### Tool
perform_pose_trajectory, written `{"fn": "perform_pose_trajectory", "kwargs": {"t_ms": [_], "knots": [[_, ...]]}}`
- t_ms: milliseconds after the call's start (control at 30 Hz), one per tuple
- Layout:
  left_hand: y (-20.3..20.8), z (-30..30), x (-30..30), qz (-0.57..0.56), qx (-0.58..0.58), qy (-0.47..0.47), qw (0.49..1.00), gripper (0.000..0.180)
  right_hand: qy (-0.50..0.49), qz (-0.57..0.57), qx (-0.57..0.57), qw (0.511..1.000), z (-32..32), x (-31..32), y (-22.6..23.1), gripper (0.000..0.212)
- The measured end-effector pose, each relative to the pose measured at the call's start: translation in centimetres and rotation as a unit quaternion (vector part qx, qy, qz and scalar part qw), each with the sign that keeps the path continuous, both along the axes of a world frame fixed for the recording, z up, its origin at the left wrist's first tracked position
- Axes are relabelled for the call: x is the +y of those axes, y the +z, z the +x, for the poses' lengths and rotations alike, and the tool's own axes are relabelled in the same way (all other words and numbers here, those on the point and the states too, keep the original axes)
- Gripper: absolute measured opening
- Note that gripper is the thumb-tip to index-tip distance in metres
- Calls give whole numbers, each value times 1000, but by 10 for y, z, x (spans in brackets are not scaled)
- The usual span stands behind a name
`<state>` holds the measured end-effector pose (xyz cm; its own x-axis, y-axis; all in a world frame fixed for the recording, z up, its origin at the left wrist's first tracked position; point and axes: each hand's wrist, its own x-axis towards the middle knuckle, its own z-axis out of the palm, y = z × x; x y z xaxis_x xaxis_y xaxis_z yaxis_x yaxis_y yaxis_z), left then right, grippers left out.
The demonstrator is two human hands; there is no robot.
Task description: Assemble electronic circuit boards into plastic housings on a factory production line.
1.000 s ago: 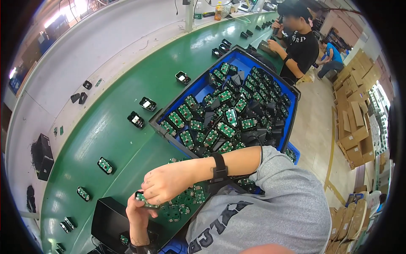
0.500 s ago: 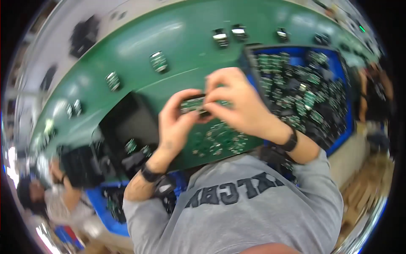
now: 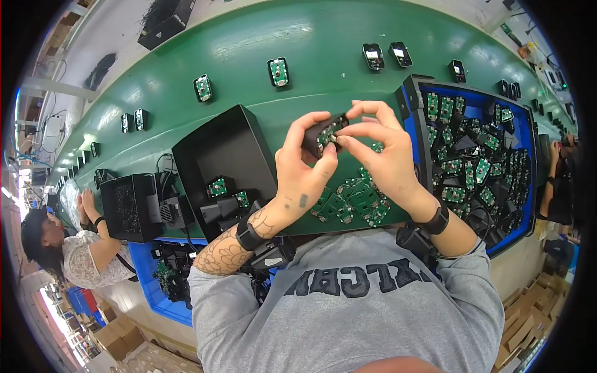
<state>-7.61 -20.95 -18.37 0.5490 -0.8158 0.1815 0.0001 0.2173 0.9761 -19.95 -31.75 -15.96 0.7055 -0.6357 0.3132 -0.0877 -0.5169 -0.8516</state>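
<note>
My left hand is closed round a small black plastic housing, tilted above the green bench. A green circuit board sits at the housing's open side; I cannot tell whether it is fully seated. Thumb and forefinger of my right hand pinch the near right edge of that board, while its other fingers curl by the housing's upper end. Below both hands lies a loose pile of bare green circuit boards at the bench's near edge, partly covered by my right hand.
Left of my hands stands a black box holding a few housings. At right, a blue bin is full of boards and housings. Housed units stand spaced along the bench. A co-worker sits at far left.
The housing has turned from lying roughly level to a steeper tilt between my hands. My right fingers have spread along its edge. The whole view has shifted as my head moved.
</note>
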Motion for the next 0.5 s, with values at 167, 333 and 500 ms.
{"fn": "perform_pose_trajectory", "kwargs": {"t_ms": [167,333,500], "knots": [[-4,0,-3,28,-47,40,998,43,52,71,12,996,-4,3,-7,25],[6,9,-6,47,-148,14,988,51,191,434,1,880,-11,-34,-6,34],[32,43,-32,133,-7,-125,983,39,98,-45,101,989,-27,-83,4,32]]}}
